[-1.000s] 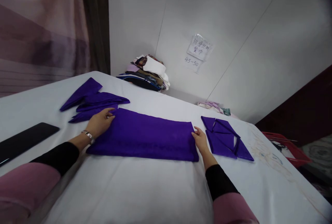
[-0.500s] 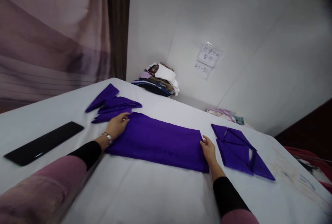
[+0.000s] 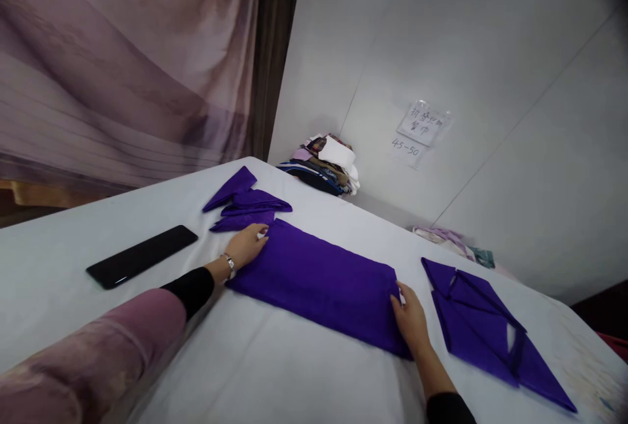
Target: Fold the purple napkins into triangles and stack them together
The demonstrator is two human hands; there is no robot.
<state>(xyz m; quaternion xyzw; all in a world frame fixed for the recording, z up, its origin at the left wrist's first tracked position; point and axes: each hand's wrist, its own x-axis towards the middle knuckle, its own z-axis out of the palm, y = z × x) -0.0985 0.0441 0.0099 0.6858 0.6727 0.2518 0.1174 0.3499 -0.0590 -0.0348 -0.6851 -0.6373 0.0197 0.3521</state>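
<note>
A purple cloth napkin [image 3: 324,280], folded into a long rectangle, lies flat across the white-covered table in front of me. At its left end, my left hand [image 3: 245,247] pinches the edge near the far corner; a silver bracelet circles that wrist. My right hand [image 3: 411,319] has thumb and fingers closed on the right short edge, a little below the far corner. Beyond my left hand lie several folded purple napkins [image 3: 255,201], loosely overlapping. Right of my right hand, more purple napkins [image 3: 475,326] are folded into pointed shapes with pale gaps between them.
A black phone [image 3: 142,257] rests on the white tablecloth [image 3: 294,378] at left. Against the wall sits a pile of folded clothes [image 3: 324,165], with more fabric [image 3: 444,237] farther right. Paper signs [image 3: 419,124] hang on the wall, and a pinkish curtain [image 3: 122,64] covers the left.
My view has tilted and turned left, so everything sits farther right in the picture. Both hands stay at the napkin's two ends, and the napkin still lies flat.
</note>
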